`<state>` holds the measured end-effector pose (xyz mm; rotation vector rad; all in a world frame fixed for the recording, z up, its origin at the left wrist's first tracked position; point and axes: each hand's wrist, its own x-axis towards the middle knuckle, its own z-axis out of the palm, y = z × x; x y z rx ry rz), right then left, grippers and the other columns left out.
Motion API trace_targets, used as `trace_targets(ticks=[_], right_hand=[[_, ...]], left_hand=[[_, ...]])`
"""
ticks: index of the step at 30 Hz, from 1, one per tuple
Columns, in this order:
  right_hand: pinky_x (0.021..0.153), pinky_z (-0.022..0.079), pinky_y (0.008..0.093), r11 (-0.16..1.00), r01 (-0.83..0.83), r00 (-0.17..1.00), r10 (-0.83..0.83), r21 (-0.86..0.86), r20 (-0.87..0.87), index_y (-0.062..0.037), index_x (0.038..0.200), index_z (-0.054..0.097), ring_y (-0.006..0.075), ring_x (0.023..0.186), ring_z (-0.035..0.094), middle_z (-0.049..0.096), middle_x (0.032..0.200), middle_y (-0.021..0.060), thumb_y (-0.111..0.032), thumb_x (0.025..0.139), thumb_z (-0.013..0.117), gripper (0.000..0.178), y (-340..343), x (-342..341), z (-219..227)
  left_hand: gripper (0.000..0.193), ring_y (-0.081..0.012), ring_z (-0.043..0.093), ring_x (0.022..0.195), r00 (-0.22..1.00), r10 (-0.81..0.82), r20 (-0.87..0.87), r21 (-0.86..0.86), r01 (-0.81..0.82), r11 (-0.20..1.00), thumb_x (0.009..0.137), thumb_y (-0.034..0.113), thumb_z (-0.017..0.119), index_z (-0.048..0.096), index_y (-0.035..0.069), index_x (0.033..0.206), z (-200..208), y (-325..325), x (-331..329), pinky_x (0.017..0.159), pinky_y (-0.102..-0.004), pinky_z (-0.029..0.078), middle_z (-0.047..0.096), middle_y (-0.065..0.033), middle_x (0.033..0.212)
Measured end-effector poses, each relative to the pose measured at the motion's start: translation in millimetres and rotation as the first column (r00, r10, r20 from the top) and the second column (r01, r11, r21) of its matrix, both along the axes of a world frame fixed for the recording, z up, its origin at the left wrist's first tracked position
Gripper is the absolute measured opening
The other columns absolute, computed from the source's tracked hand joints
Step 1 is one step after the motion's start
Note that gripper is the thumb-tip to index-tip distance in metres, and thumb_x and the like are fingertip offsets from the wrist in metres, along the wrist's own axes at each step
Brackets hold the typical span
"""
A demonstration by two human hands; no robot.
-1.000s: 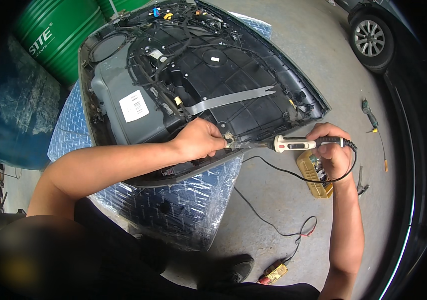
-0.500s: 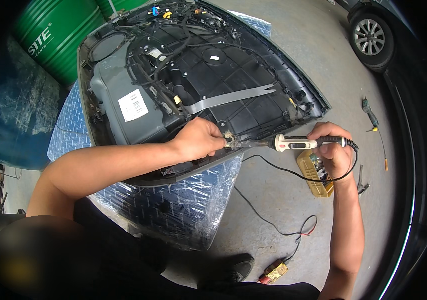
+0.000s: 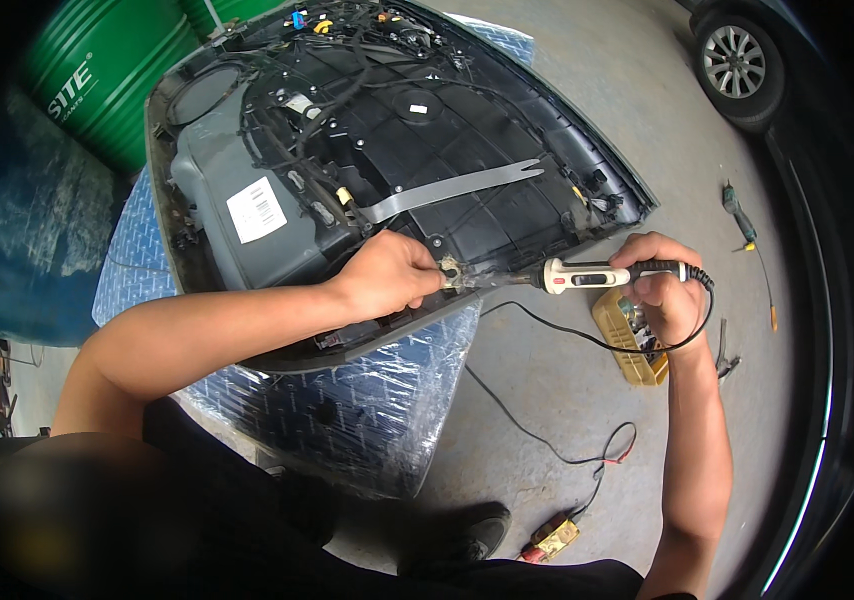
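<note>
1. Your right hand (image 3: 662, 292) is wrapped round the handle of a white-and-black corded tool (image 3: 577, 275), its thin shaft aimed left at the near edge of the panel
2. Your left hand (image 3: 387, 275) has thumb and fingers drawn together beside a pale ragged patch (image 3: 451, 267); whether they grip a small piece there, you cannot tell from this view
3. The step in hand looks like working the tool's tip at that patch, with your left fingers steadying the spot; the tip seems to meet it, though the contact is too small to be sure
4. The next move calls for a firm, level wrist and light pressure, and for keeping your left fingertips clear of the tip, which may be hot
5. The large black panel (image 3: 477, 215) lies with its inner side up on the blue plastic-wrapped tabletop (image 3: 377, 400); a flat metal bar (image 3: 457, 190) with a forked end rests across it, beyond your hands
6. On the floor to the right sit a yellow box (image 3: 639, 370) of small items and, farther off, a green-handled tool (image 3: 740, 220)
7. Farthest back stand a green drum (image 3: 127, 70) on the left and a car wheel (image 3: 735, 62) on the right
</note>
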<state>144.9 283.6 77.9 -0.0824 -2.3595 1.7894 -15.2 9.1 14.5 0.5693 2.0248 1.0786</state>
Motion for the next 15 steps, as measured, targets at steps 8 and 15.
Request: trace_targets(ticks=[8, 15], right_hand=[[0.068, 0.048, 0.0258, 0.999, -0.01, 1.0, 0.011, 0.037, -0.013, 0.0047, 0.085, 0.068, 0.0141, 0.071, 0.057, 0.068, 0.082, 0.01, -0.016, 0.065, 0.051, 0.033, -1, -2, 1], [0.068, 0.048, 0.026, 0.999, -0.006, 0.999, 0.008, 0.049, -0.037, 0.0047, 0.085, 0.069, 0.0142, 0.071, 0.057, 0.068, 0.082, 0.01, -0.016, 0.065, 0.051, 0.034, 2, -3, -3]], left_hand=[[0.019, -0.006, 0.051, 0.05, 1.0, 0.012, 0.002, 0.01, -0.012, 1.0, 0.088, 0.016, 0.067, 0.07, -0.003, 0.089, -4, -1, 0, 0.045, -0.0236, 0.04, 0.06, -0.0027, 0.061], [0.019, -0.0057, 0.051, 0.051, 1.0, 0.004, 0.012, 0.008, -0.004, 1.0, 0.088, 0.016, 0.067, 0.07, -0.003, 0.088, -5, -1, -1, 0.046, -0.0233, 0.041, 0.061, -0.0028, 0.062]])
